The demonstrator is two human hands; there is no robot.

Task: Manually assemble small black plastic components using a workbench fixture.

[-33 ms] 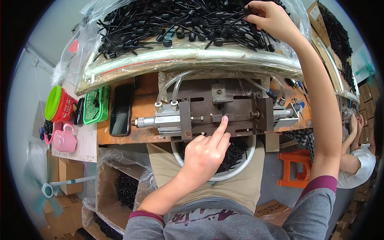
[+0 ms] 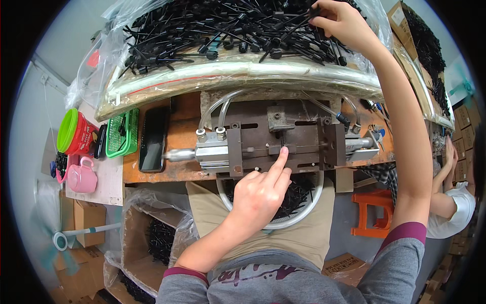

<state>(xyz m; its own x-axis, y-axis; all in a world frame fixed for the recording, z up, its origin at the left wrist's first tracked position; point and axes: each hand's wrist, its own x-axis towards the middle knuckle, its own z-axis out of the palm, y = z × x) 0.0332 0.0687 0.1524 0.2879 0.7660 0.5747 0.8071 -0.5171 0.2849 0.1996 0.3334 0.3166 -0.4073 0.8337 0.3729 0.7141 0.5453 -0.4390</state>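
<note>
Both hands occupied. Left hand [image 2: 259, 200]: index finger extended, tip set on the small dark workpiece seat [image 2: 275, 150] at the middle of the pneumatic fixture [image 2: 258, 110]; other fingers loosely curled, thumb mostly hidden, so whether anything is held in the palm can't be told. A thin black stem [image 2: 283, 137] is seen just beyond the fingertip, between the steel block [image 2: 277, 117] and the seat; whether it is gripped by the fixture can't be told.

Right hand [image 2: 347, 25]: raised over the far pile, thumb and index nearly closed in a pinch on a black plastic part [image 2: 315, 12]. Its exact outline is lost against the pile of black stemmed parts [image 2: 192, 33] behind it. Pile is carried in a plastic-wrapped tray [image 2: 248, 72]; more such parts are held in the round basin [image 2: 299, 221] on the lap, below the fixture.

Handling, by judgement: parts look light, stems thin and fairly stiff but bendable, surface smooth and a bit slippery. Tangling in the pile is likely. Best gripped by the thicker knobbed head, two-finger pinch; stem should not be levered, as it could be kinked.
</note>
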